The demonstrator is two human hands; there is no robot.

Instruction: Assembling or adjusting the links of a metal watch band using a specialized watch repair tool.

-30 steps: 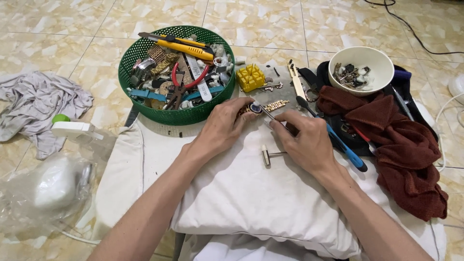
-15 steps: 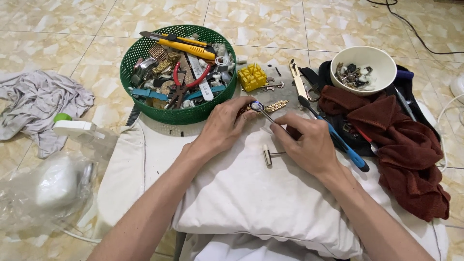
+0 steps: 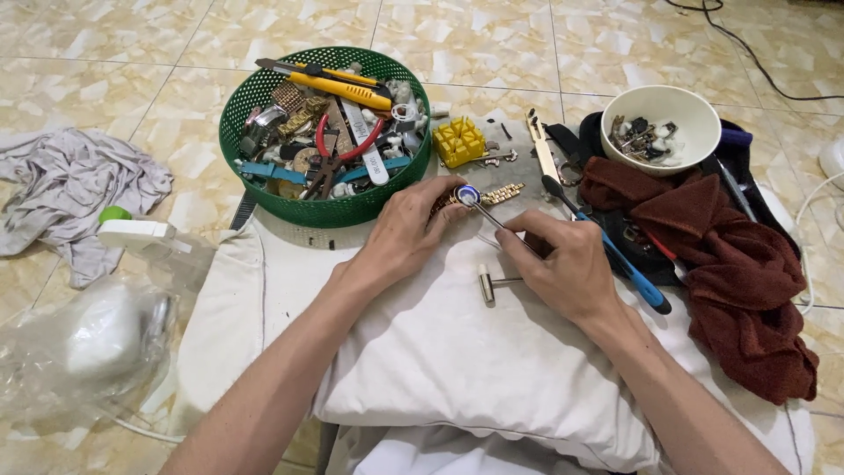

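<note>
Two hands met at a small wristwatch (image 3: pixel 468 194) on the white pillow (image 3: pixel 457 352), just below the green basket (image 3: pixel 264 189). Left hand (image 3: pixel 413 230) pinched it; right hand (image 3: pixel 563 264) closed fingers on a thin tool (image 3: pixel 494 220). Probably light, slippery, delicate; best gripped by case edges.

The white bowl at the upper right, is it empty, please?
No, the white bowl holds a heap of small dark and metal parts.

Green basket (image 3: pixel 264 189) — yellow cutter (image 3: pixel 338 86), maroon cloth (image 3: pixel 730 264) — white pillow (image 3: pixel 457 361).
</note>
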